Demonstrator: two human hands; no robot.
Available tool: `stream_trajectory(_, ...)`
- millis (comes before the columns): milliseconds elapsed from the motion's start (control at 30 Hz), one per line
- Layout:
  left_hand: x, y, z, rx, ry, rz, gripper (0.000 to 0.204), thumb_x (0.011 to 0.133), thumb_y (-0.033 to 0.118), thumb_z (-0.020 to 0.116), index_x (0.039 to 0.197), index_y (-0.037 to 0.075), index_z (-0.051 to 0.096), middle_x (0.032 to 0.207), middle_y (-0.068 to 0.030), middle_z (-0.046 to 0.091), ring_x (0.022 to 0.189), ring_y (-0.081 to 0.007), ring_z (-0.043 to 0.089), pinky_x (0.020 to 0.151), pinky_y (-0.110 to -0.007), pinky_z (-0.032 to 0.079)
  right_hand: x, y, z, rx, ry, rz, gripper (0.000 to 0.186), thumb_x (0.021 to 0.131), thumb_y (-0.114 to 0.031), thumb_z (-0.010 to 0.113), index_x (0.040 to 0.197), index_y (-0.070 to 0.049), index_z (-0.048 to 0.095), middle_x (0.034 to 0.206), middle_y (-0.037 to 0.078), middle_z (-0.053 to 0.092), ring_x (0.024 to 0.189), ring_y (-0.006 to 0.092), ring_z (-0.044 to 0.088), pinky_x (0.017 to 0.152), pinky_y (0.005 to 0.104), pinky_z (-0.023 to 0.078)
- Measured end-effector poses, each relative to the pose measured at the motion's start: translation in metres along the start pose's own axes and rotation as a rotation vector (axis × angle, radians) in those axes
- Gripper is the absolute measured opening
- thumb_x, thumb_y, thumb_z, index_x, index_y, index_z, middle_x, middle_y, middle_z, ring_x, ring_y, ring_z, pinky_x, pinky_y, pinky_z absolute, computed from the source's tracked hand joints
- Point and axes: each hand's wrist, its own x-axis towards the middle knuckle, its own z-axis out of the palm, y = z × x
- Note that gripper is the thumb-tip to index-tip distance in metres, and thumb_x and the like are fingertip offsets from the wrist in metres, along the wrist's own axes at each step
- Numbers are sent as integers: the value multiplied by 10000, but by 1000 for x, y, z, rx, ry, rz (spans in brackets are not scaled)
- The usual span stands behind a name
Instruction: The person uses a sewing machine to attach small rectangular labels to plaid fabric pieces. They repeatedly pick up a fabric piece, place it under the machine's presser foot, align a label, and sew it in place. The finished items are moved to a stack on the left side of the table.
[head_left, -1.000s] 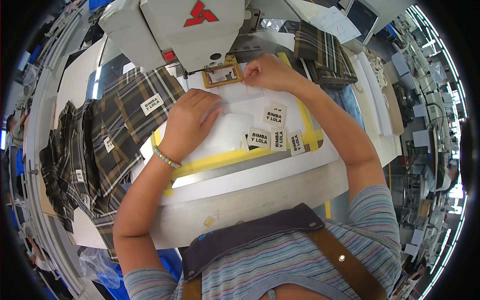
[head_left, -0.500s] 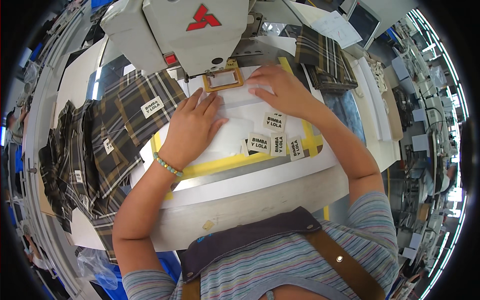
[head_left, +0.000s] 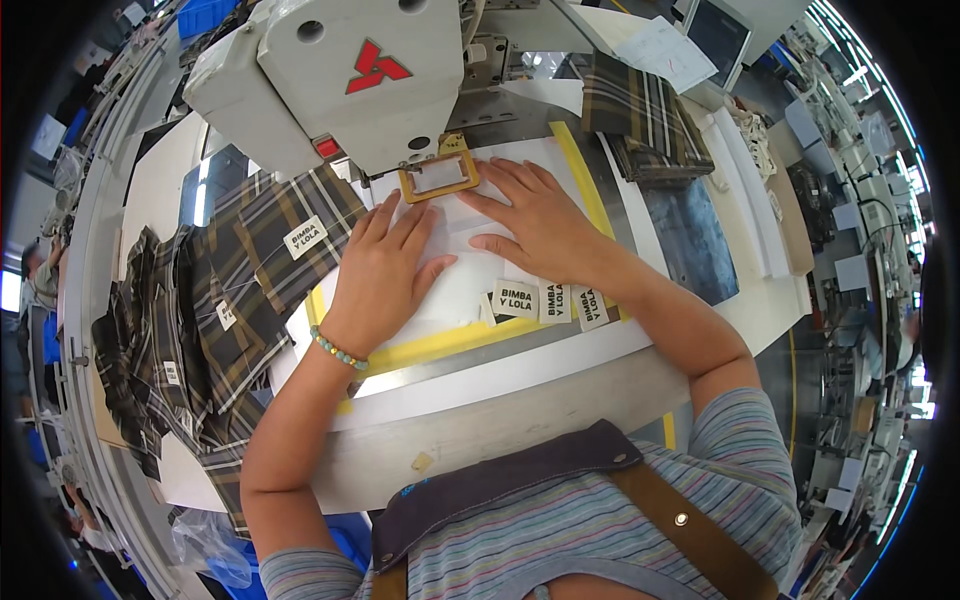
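Note:
My left hand (head_left: 385,265) lies open on white material (head_left: 455,270), fingertips just short of the near left corner of a small amber rectangular clamp frame (head_left: 472,180). Flat on the same white surface, my right hand (head_left: 540,225) has its fingers spread, their tips by the frame's right side. Neither hand grips anything. The frame sits under the white head of a sewing machine (head_left: 365,110). Several cream printed labels (head_left: 515,299) lie near my right wrist, partly overlapping. Whatever is under my palms is hidden.
Dark plaid fabric pieces (head_left: 260,255) with cream labels spread at the left and hang over the table edge. Folded plaid pieces (head_left: 650,120) are stacked at the far right. Yellow tape (head_left: 440,346) borders the work plate. A monitor (head_left: 715,40) stands beyond the stack.
My right hand has come slightly nearer and flattened, its fingers now spread; it covers the label that lay by its wrist. My left hand stays nearly in place. The view has shifted slightly.

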Motion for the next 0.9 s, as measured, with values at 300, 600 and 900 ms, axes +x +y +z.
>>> stream_trajectory(300, 2, 1, 15, -50, -29, 5, 785, 1043, 588, 608, 1613, 60, 496, 1619, -176, 521, 1610, -497, 251, 1254, -691, 215, 2, 0, 1, 12, 3, 6, 602, 1068, -445, 640, 1556, -98, 580, 1644, 239, 459, 1556, 415, 368, 1283, 546, 291)
stream_trajectory(600, 8, 1, 13, -10, -96, -22, 772, 1071, 534, 585, 1654, 52, 428, 1727, -136, 407, 1625, -441, 240, 1298, -621, 176, -1, 0, 3, 36, 50, 6, 601, 1076, -492, 607, 1519, -86, 609, 1635, 221, 476, 1553, 415, 372, 1287, 568, 271)
stream_trajectory(900, 4, -1, 14, -15, -71, -16, 761, 1086, 548, 529, 1653, 51, 422, 1749, -150, 375, 1631, -448, 240, 1315, -620, 143, 2, 36, -75, -26, 115, 190, 309, 999, -274, 734, 1206, -52, 788, 1317, 130, 740, 1269, 331, 652, 1097, 467, 512)
